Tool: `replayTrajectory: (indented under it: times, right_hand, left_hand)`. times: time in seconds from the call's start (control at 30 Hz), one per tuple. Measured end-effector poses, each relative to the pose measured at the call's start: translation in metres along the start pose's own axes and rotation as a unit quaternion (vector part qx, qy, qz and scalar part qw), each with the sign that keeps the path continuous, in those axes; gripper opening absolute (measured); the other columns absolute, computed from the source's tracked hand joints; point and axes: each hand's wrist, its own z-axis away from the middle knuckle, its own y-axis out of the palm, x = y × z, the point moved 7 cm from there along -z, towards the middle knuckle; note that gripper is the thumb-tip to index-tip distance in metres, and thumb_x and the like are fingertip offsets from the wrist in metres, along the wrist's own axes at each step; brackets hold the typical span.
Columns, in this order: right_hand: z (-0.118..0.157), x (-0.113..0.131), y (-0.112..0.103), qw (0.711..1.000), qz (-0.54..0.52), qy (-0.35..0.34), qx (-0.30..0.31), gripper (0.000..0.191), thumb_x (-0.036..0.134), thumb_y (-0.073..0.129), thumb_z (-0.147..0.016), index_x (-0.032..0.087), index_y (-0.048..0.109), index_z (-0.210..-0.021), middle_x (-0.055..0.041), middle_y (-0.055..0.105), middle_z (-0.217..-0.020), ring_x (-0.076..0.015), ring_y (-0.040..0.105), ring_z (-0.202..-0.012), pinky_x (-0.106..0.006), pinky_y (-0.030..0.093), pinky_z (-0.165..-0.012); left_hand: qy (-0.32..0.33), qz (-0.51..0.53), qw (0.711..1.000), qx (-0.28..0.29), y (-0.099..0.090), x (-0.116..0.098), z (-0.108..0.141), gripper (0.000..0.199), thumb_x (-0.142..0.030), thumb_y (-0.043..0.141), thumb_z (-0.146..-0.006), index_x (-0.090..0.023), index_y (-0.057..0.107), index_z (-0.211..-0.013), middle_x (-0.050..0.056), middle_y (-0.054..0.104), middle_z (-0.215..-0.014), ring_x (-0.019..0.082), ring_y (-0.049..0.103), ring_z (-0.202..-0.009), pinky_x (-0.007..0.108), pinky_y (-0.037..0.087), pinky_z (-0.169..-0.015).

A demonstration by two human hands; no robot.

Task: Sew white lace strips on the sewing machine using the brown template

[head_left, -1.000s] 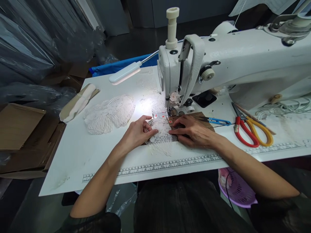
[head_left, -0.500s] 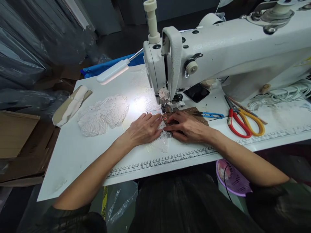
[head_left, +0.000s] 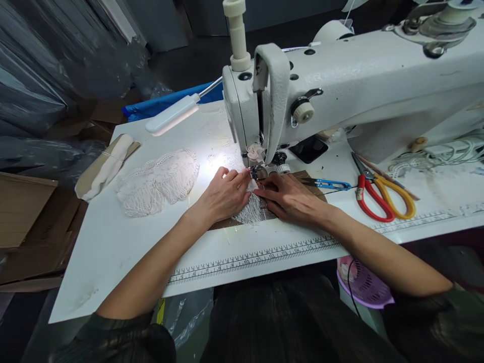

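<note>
White fringed lace (head_left: 248, 213) lies under the needle area of the white sewing machine (head_left: 325, 65). My left hand (head_left: 226, 195) is at its left side, fingers bent and pinching the lace edge close to the presser foot. From the right, my right hand (head_left: 293, 199) grips the lace with thumb and forefinger, just in front of the foot. Its other fingers curl over the brown plate (head_left: 227, 223) on the machine bed. My fingers partly cover the lace, so its upper part is hidden.
Another lace piece (head_left: 159, 181) lies to the left, beside a tied fabric bundle (head_left: 108, 169). At right are blue thread snips (head_left: 330, 184) and red-and-yellow scissors (head_left: 385, 194). A lamp (head_left: 172, 116) shines from behind. A printed ruler (head_left: 249, 262) follows the table's front edge.
The lace has turned, and its fringe now hangs toward me between my hands. My left hand has shifted slightly left, uncovering more of the brown plate. The view has moved a little.
</note>
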Motion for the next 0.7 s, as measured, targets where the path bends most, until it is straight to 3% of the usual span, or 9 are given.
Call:
replayTrajectory:
  times: [0.23,0.5,0.7]
  right_hand:
    - [0.001,0.002,0.002,1.0,0.021,0.023,0.0,0.028,0.022,0.047,-0.099,0.023,0.067,-0.118,-0.014,0.058,-0.119,-0.0302,0.052,-0.108,-0.047,0.045,-0.09]
    - [0.002,0.005,0.002,0.999,0.033,0.026,-0.001,0.03,0.02,0.048,-0.097,0.022,0.065,-0.121,-0.015,0.057,-0.118,-0.0304,0.05,-0.105,-0.046,0.041,-0.089]
    - [0.001,0.005,0.0,0.999,0.031,0.029,-0.007,0.028,0.019,0.047,-0.097,0.022,0.067,-0.118,-0.0144,0.058,-0.117,-0.0296,0.05,-0.104,-0.045,0.041,-0.089]
  left_hand:
    - [-0.015,0.072,0.997,-0.038,0.004,0.007,0.008,0.049,-0.037,0.035,-0.103,-0.014,0.052,-0.143,0.015,0.05,-0.151,0.034,0.053,-0.117,0.049,0.037,-0.098]
    - [-0.024,0.102,0.994,-0.028,0.008,0.016,0.01,0.05,-0.041,0.037,-0.102,-0.02,0.05,-0.146,0.009,0.048,-0.154,0.031,0.052,-0.119,0.049,0.032,-0.105]
    - [-0.021,0.115,0.992,-0.051,0.006,0.013,0.01,0.049,-0.04,0.038,-0.102,-0.018,0.053,-0.143,0.011,0.05,-0.152,0.032,0.053,-0.117,0.051,0.031,-0.106]
